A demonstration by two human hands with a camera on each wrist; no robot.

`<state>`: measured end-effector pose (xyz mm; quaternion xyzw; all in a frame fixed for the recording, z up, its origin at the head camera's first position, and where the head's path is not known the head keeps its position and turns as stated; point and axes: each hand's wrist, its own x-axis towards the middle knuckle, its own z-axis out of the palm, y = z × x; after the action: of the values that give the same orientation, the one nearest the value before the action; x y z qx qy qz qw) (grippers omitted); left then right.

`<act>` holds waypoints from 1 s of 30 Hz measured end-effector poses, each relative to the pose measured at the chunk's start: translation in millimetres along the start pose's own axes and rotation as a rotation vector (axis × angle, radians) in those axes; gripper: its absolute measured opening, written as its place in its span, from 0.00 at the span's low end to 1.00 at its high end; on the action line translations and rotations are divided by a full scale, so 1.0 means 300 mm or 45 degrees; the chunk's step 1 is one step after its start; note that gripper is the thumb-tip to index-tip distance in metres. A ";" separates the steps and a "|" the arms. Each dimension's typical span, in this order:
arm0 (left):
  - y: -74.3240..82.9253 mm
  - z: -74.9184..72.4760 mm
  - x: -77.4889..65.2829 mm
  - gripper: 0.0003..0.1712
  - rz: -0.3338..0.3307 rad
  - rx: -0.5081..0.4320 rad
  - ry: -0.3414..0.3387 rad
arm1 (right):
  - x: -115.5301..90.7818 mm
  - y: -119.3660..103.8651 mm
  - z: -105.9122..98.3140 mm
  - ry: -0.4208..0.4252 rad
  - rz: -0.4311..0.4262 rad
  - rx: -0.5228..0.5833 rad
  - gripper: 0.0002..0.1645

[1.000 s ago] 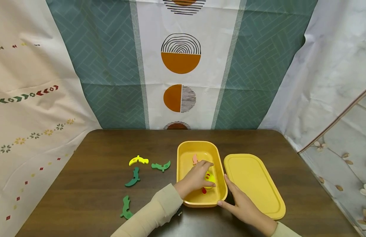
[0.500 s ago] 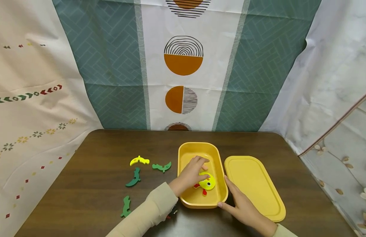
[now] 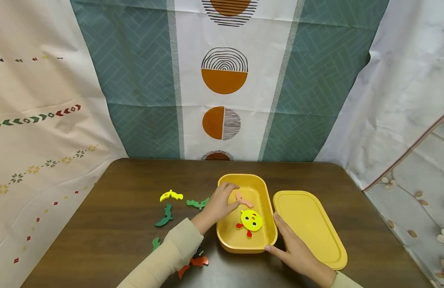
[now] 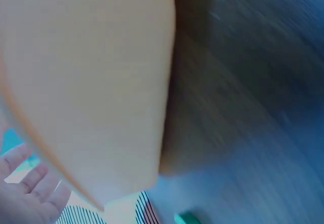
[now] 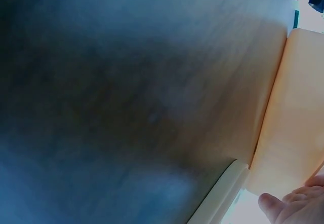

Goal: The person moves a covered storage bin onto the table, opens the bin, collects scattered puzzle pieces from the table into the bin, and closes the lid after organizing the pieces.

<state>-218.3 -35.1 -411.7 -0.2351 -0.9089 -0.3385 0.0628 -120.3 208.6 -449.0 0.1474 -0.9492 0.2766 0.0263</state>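
Note:
My left hand point(image 3: 216, 204) is over the left rim of a yellow plastic box point(image 3: 239, 242), fingers relaxed and nothing held between them. Inside the box lie a round yellow smiling-face piece point(image 3: 251, 220) with red feet and a curved pink piece point(image 3: 245, 200). At the box's near right corner, my right hand point(image 3: 297, 252) rests with its thumb on the front and its straight fingers along the right wall. The left wrist view shows the box's outer wall point(image 4: 101, 82) and my open fingers beyond its rim.
A yellow lid point(image 3: 309, 230) lies right of the box. On the left are curved pieces: yellow point(image 3: 171, 195), green point(image 3: 197, 203), dark green point(image 3: 165, 216) and another green point(image 3: 156, 243). A red piece point(image 3: 199, 262) and a dark piece partly show beside the left sleeve.
My left hand has drawn back leftward from above the face piece to the left rim, uncovering the face and the pink piece. The red piece has come into view. The right hand stays put.

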 end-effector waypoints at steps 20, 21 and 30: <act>-0.202 -0.176 -0.067 0.20 0.019 0.193 -0.042 | 0.007 -0.004 0.001 -0.001 0.014 -0.008 0.54; -0.214 -0.184 -0.073 0.20 0.019 0.214 -0.059 | 0.007 -0.006 0.000 -0.009 0.021 -0.006 0.54; -0.306 -0.190 -0.106 0.24 -0.101 0.194 -0.164 | 0.005 -0.012 -0.009 0.002 0.031 -0.003 0.55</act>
<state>-235.8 -144.6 -430.7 -0.2147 -0.9428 -0.2548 0.0084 -120.8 206.8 -444.5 0.1357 -0.9513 0.2759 0.0238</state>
